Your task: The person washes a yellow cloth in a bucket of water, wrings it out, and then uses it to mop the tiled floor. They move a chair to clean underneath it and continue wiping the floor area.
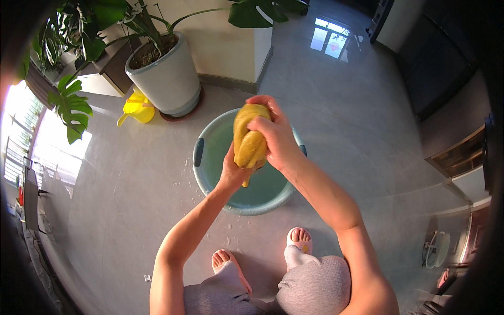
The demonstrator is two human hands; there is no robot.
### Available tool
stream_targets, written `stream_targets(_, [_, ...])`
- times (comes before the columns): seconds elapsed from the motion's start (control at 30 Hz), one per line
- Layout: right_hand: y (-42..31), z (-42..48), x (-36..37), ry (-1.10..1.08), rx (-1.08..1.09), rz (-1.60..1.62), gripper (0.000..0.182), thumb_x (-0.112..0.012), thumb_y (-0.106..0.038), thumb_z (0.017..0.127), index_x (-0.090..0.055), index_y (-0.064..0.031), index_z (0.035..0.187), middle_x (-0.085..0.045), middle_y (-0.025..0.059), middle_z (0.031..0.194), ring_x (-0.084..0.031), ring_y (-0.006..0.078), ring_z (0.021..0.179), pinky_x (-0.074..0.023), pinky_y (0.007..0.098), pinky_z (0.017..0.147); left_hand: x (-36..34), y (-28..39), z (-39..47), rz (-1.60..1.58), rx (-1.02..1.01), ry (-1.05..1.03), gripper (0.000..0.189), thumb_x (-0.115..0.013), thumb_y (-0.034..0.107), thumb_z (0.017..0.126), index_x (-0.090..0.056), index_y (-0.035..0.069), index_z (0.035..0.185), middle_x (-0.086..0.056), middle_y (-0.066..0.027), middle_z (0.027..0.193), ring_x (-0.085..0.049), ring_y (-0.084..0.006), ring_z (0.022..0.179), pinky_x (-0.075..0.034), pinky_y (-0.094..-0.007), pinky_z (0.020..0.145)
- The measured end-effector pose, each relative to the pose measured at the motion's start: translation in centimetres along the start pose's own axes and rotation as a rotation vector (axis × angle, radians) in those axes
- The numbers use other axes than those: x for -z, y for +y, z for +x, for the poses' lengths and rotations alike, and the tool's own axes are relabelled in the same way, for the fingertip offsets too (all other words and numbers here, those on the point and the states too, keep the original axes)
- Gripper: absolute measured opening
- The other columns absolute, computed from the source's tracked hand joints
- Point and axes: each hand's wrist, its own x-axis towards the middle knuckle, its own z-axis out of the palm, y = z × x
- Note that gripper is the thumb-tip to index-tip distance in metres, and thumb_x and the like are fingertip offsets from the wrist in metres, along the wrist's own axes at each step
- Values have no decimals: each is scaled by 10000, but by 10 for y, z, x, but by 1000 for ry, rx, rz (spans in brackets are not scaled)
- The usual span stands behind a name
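A wet, bunched yellow cloth is squeezed between my two hands above a round plastic basin. My right hand wraps its upper and right side, the thumb pressed across the folds. Around the lower end is my left hand, its fingers mostly hidden behind the cloth. A narrow tail of cloth hangs below the left hand. Cloudy greenish water fills part of the basin, which has dark grips on its left and right rim.
Water drops dot the grey tile floor left of and before the basin. A potted monstera stands behind it on the left, beside a yellow watering can. My slippered feet are just in front. Dark cabinets line the right.
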Motion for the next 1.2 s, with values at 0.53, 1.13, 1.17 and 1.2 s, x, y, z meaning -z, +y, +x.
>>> stream_targets(0.53, [158, -37, 74, -177, -460, 739, 671, -517, -594, 976, -418, -182, 1497, -491, 32, 1482, -419, 232, 1408, -361, 470, 1141, -7, 1, 3, -883, 103, 343, 408, -581, 105, 1009, -387, 148, 1365, -504, -57, 1311, -550, -196, 1194, -521, -366, 986])
stream_targets(1.13, [121, 4, 122, -3, -522, 288, 322, -474, -313, 1010, -587, -86, 1209, -657, 57, 1132, -641, 189, 1064, -538, 373, 928, 80, 5, 4, 1552, -1250, -535, 1075, -830, 137, 706, -219, 488, 1518, -143, 51, 1655, -250, -332, 1507, -233, -623, 1217])
stream_targets(1.17, [123, 7, 117, -9, -545, 252, 319, -472, -314, 1010, -587, -86, 1201, -661, 59, 1116, -651, 191, 1038, -551, 375, 897, 76, 7, 13, 1575, -1343, -592, 1052, -818, 153, 719, -219, 497, 1513, -122, 81, 1657, -217, -316, 1520, -206, -641, 1222])
stream_targets(1.2, [124, 7, 117, -5, -568, 214, 316, -469, -315, 1010, -587, -86, 1193, -664, 62, 1100, -660, 192, 1012, -564, 377, 867, 69, 8, 21, 1585, -1440, -653, 1029, -807, 170, 733, -219, 506, 1508, -101, 110, 1659, -185, -299, 1533, -178, -658, 1226])
